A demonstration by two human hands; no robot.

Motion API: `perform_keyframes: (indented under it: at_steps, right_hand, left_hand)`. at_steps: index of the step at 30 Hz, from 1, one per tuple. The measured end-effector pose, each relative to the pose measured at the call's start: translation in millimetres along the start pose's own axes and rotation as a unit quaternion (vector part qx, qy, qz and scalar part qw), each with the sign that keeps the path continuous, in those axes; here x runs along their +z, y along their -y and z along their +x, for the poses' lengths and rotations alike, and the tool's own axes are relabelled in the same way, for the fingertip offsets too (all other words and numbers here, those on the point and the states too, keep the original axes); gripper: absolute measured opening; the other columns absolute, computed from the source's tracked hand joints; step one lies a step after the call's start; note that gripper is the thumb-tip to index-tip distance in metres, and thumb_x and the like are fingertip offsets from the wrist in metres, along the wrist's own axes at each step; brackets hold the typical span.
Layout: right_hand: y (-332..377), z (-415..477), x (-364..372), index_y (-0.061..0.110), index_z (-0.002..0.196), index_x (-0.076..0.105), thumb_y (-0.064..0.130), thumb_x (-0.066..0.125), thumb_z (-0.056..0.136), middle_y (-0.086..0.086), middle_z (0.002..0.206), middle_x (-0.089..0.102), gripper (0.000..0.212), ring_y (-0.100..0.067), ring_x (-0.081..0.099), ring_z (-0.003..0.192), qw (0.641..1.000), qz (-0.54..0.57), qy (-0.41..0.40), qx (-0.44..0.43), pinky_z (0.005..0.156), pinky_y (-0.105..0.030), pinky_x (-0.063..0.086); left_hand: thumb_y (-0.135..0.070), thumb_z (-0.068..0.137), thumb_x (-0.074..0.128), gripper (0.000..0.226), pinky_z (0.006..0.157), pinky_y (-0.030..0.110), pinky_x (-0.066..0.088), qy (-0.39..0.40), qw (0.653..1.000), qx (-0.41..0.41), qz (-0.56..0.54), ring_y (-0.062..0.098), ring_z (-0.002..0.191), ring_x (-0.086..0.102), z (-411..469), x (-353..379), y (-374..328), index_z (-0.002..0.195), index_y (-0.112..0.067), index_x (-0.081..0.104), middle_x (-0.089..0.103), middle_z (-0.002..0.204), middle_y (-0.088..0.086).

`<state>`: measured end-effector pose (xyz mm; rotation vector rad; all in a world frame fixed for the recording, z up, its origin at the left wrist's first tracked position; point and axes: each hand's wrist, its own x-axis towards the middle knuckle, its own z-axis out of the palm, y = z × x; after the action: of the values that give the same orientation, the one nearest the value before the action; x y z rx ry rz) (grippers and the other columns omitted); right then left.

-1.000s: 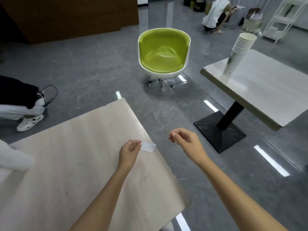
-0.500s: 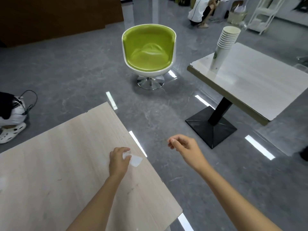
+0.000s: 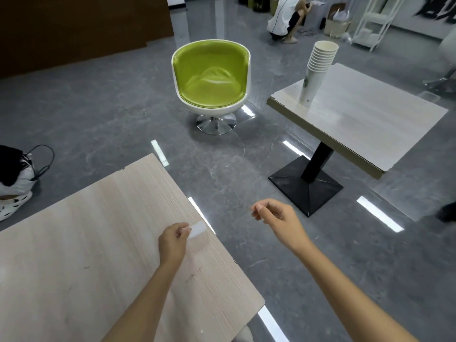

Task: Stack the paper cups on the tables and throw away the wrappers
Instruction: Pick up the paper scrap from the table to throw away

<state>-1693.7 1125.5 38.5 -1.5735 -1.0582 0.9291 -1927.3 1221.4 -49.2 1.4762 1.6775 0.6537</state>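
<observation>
My left grip (image 3: 172,243) pinches a small white wrapper (image 3: 198,229) between thumb and fingertips at the right edge of the near counter (image 3: 86,243). I cannot tell whether the wrapper touches the top. It sticks out from the grip's far side, toward the counter's edge. My right grip (image 3: 277,222) hovers over the grey floor (image 3: 98,114), beside that counter and apart from the wrapper, fingers loosely curled and holding nothing. The cups (image 3: 318,67) stand in one tall stack near a corner of the far counter (image 3: 370,119), well apart from both grips. A green chair (image 3: 209,77) sits farther back, and a person (image 3: 283,21) crouches at the room's far end.
</observation>
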Motion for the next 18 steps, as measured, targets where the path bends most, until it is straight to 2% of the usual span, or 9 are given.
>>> perform_keyframes:
  at_steps: [2, 5, 7, 9, 12, 15, 18]
  right_hand:
    - [4, -7, -2, 0.014, 0.083, 0.069, 0.013, 0.053, 0.095, 0.004, 0.076, 0.067, 0.019, -0.002, 0.059, 0.069, 1.0, 0.003, -0.01, -0.001, 0.067, -0.011, 0.043]
    - [10, -22, -5, 0.014, 0.083, 0.068, 0.013, 0.053, 0.095, 0.005, 0.076, 0.067, 0.019, -0.003, 0.06, 0.069, 0.999, 0.002, -0.032, -0.005, 0.066, -0.011, 0.043]
    - [14, -34, -7, 0.014, 0.083, 0.069, 0.012, 0.053, 0.095, 0.005, 0.076, 0.067, 0.02, -0.002, 0.06, 0.068, 0.999, -0.005, -0.049, -0.009, 0.066, -0.011, 0.043]
    - [17, -48, -9, 0.014, 0.082, 0.068, 0.012, 0.052, 0.095, 0.007, 0.075, 0.066, 0.021, -0.002, 0.059, 0.068, 0.997, -0.008, -0.071, -0.012, 0.066, -0.011, 0.043]
    - [23, -74, -14, 0.013, 0.081, 0.068, 0.011, 0.052, 0.095, 0.006, 0.075, 0.066, 0.02, -0.002, 0.058, 0.067, 0.993, -0.006, -0.113, -0.013, 0.066, -0.011, 0.042]
    - [29, -104, -19, 0.014, 0.082, 0.067, 0.011, 0.051, 0.095, 0.004, 0.075, 0.065, 0.021, -0.001, 0.058, 0.067, 0.987, -0.006, -0.158, -0.009, 0.066, -0.01, 0.042]
    - [31, -137, -28, 0.014, 0.083, 0.067, 0.01, 0.051, 0.095, 0.003, 0.076, 0.066, 0.02, -0.001, 0.059, 0.067, 0.978, -0.007, -0.21, -0.002, 0.066, -0.01, 0.043]
  left_hand:
    - [-0.006, 0.094, 0.061, 0.023, 0.087, 0.024, 0.043, 0.003, 1.0, 0.013, -0.017, 0.017, 0.094, 0.057, -3, -1, -8, 0.114, 0.001, 0.068, 0.065, 0.106, 0.009]
    - [-0.005, 0.094, 0.059, 0.018, 0.083, 0.026, 0.044, 0.021, 0.998, 0.037, -0.041, 0.018, 0.092, 0.058, -10, -1, -24, 0.106, 0.004, 0.071, 0.065, 0.098, 0.005]
    - [-0.004, 0.094, 0.059, 0.016, 0.078, 0.034, 0.051, 0.044, 0.997, 0.051, -0.048, 0.021, 0.084, 0.06, -14, 1, -31, 0.09, 0.004, 0.072, 0.069, 0.088, 0.009]
    - [-0.005, 0.093, 0.061, 0.018, 0.082, 0.049, 0.056, 0.07, 0.994, 0.064, -0.056, 0.023, 0.078, 0.06, -17, 4, -37, 0.08, 0.004, 0.07, 0.068, 0.08, 0.012]
    - [-0.007, 0.092, 0.062, 0.018, 0.086, 0.054, 0.055, 0.113, 0.988, 0.081, -0.064, 0.028, 0.082, 0.064, -29, 7, -49, 0.075, -0.006, 0.069, 0.066, 0.081, 0.01]
    - [-0.011, 0.092, 0.063, 0.02, 0.086, 0.048, 0.056, 0.158, 0.978, 0.11, -0.08, 0.023, 0.084, 0.064, -50, 15, -64, 0.074, -0.02, 0.066, 0.067, 0.092, 0.01]
    - [-0.013, 0.093, 0.063, 0.013, 0.076, 0.027, 0.049, 0.199, 0.963, 0.166, -0.067, 0.013, 0.08, 0.061, -77, 23, -79, 0.081, -0.017, 0.068, 0.068, 0.095, 0.007]
